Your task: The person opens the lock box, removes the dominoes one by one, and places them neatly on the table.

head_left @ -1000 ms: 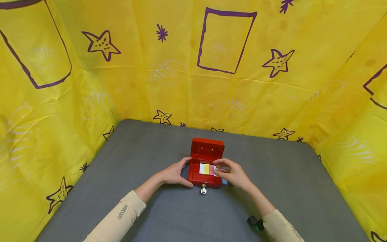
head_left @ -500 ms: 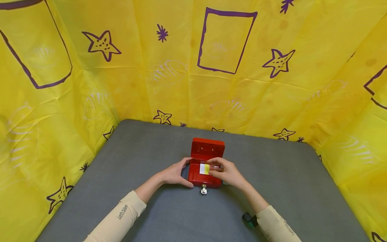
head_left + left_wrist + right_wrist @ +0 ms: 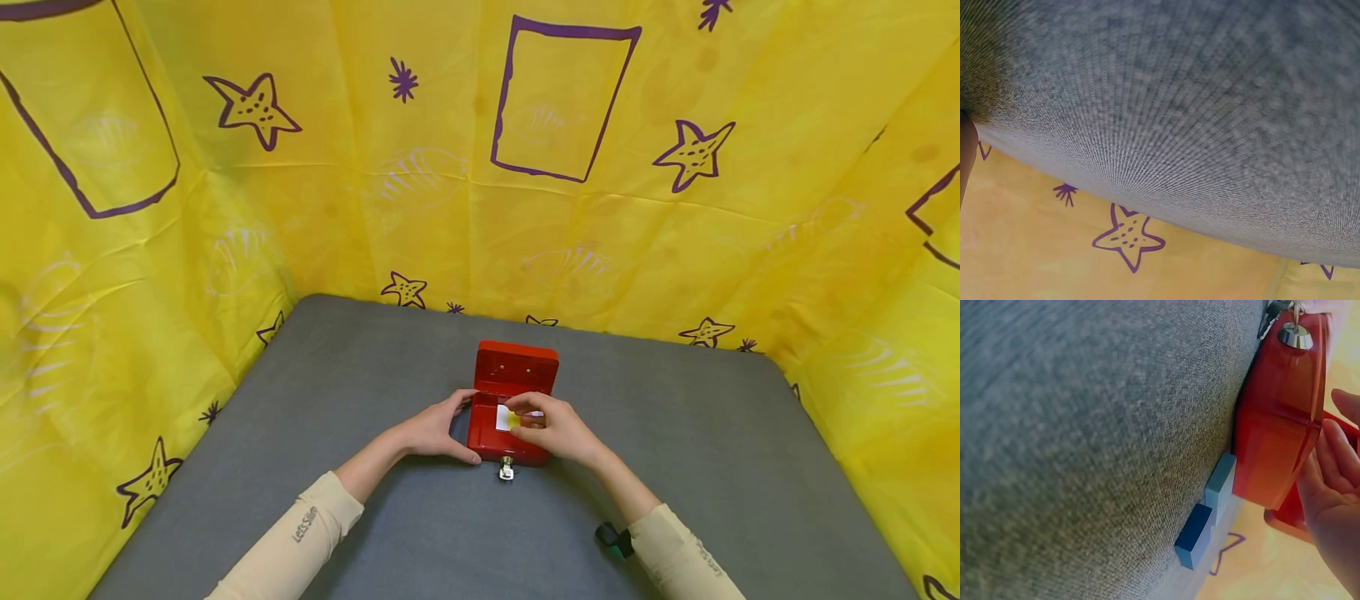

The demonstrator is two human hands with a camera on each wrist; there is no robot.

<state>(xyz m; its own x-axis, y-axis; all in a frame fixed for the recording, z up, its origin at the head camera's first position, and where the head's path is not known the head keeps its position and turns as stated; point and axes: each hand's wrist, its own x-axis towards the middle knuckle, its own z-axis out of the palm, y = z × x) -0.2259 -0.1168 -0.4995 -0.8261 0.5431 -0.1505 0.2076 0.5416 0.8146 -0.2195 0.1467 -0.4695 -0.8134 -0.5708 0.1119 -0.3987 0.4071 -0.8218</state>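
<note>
A small red cash box [image 3: 491, 447] stands with its lid [image 3: 516, 367] raised, keys [image 3: 506, 472] in its front lock. My left hand [image 3: 431, 429] holds the box's left side, thumb at the front corner and fingers toward the back. Inside lie flat coloured blocks: a white block [image 3: 503, 417] shows at left, beside a partly covered yellow block [image 3: 514, 418]. My right hand [image 3: 555, 427] reaches in over the right half, thumb and bent fingers around the yellow block. Whether they pinch it is hidden. The left wrist view shows mostly table cloth and a sliver of finger.
Right of the box, a teal block [image 3: 1220, 481] and a dark blue block [image 3: 1194, 534] lie on the grey table [image 3: 390, 533]. A yellow curtain [image 3: 480, 217] with purple drawings stands behind and at the sides. A black strap [image 3: 613, 540] sits at my right sleeve.
My right hand has moved left across the box's inside, from the right end of the blocks to the yellow one, covering the pink block. The left hand stays on the box.
</note>
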